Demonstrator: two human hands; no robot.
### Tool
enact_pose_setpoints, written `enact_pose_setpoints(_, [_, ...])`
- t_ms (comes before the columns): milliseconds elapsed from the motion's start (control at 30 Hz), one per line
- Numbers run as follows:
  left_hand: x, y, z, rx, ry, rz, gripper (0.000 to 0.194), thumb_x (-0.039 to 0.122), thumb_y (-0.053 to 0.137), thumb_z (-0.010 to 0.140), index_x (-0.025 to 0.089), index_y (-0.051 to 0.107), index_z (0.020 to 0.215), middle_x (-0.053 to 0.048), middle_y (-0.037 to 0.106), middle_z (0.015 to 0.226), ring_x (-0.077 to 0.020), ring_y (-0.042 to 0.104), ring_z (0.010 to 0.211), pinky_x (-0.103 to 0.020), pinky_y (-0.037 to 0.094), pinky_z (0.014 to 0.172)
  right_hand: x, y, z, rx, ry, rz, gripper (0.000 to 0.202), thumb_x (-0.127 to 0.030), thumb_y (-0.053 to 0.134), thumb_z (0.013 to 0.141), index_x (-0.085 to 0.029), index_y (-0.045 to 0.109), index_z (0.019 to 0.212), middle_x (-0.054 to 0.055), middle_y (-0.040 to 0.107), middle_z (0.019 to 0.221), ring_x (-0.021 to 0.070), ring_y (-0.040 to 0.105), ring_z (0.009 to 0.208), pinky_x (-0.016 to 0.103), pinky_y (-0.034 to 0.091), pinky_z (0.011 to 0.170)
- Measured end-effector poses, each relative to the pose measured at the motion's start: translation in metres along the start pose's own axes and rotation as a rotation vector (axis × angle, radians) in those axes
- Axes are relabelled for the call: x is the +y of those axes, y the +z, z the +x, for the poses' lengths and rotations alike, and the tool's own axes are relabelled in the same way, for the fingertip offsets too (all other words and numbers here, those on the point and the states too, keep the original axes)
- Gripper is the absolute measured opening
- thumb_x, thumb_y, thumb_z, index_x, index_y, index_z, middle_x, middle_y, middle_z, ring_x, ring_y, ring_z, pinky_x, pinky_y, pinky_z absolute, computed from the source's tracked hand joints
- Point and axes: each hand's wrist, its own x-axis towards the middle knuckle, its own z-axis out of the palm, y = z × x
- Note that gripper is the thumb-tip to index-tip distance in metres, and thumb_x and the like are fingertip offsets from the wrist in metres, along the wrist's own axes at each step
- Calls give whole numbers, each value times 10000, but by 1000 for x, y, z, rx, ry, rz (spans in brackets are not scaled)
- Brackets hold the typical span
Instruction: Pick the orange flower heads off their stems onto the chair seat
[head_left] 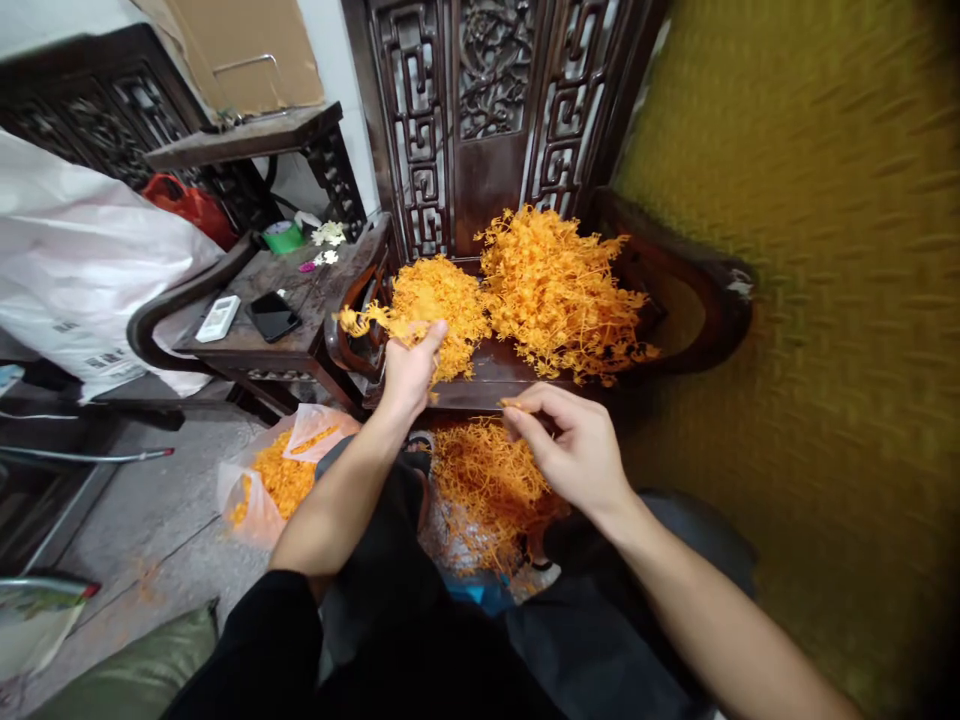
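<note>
Clutching orange sprigs [375,322] in left hand [407,372], fingertip-held

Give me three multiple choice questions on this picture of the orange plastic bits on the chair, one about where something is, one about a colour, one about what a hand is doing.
1. Where does the phone lie?
A. on the side table beside the white remote
B. on the chair seat among the orange heaps
C. on the floor by the bag

2. What colour is the roll of tape at the back of the side table?
A. red
B. green
C. blue

3. What is the left hand doing?
A. resting flat on the floor
B. holding the phone
C. gripping a cluster of orange pieces at the left heap

Answers:
1 A, the dark phone sits right of the remote on the tabletop.
2 B, the roll is bright green.
3 C, its fingers close on an orange clump, while the right hand pinches a thin orange sprig.
</note>
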Motion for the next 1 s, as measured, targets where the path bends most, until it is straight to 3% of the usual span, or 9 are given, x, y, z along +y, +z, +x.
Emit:
enact_pose_setpoints(133, [-2,-7,-14,-243,57,140,348,428,858,752,161,643,696,11,584,657,-107,501,608,-257,429,607,12,-16,11,43,205,223,186,-330,645,934,-232,716,1074,32,705,907,139,583,611,302,475,573])
enact_pose_setpoints(267, [-6,-3,-34,-373,99,292,264,402,794,829,167,709,743,-19,661,722,-142,568,668,-278,466,652,21,-19,21,66,318,403,250,-425,585,937,-226,712,1018,-16,526,720,107,383,534,255,285,469])
enact_pose_setpoints(367, [-8,1,-40,-379,155,361,253,380,772,846,171,689,729,-17,653,715,-147,569,664,-280,466,660,18,-8,23,29,291,211,380,-569,618,921,-210,690,1022,10,595,770,133,459,597,295,382,551])
enact_pose_setpoints(500, [-14,5,-42,-347,198,398,244,333,747,858,175,647,701,-10,630,678,-152,581,662,-288,481,700,15,8,27,175,186,-72,474,-589,692,884,-224,581,1166,76,690,1030,193,589,763,356,457,713])
enact_pose_setpoints(667, [-16,13,-46,-310,206,455,170,295,706,869,180,665,750,-41,690,745,-176,625,700,-311,508,717,15,23,30,305,89,-139,312,-531,611,968,-251,521,1072,68,678,979,217,621,815,359,452,758])
enact_pose_setpoints(767, [-13,14,-48,-302,216,512,247,300,691,873,185,619,668,-24,637,649,-159,570,618,-307,488,650,19,25,38,311,40,-131,254,-503,600,983,-257,537,985,43,662,916,197,595,773,345,447,740])
enact_pose_setpoints(900, [-4,6,-53,-478,111,419,359,363,683,873,195,517,602,21,496,571,-117,447,557,-272,401,578,41,-8,70,470,59,-48,368,-553,599,970,-254,461,806,-5,529,705,155,501,639,315,429,630])
enact_pose_setpoints(1000, [2,-5,-54,-602,-21,350,378,407,694,853,197,496,609,33,455,577,-104,404,547,-258,346,546,62,-44,94,582,181,271,426,-617,587,947,-270,368,833,-66,428,622,107,435,490,238,370,472])
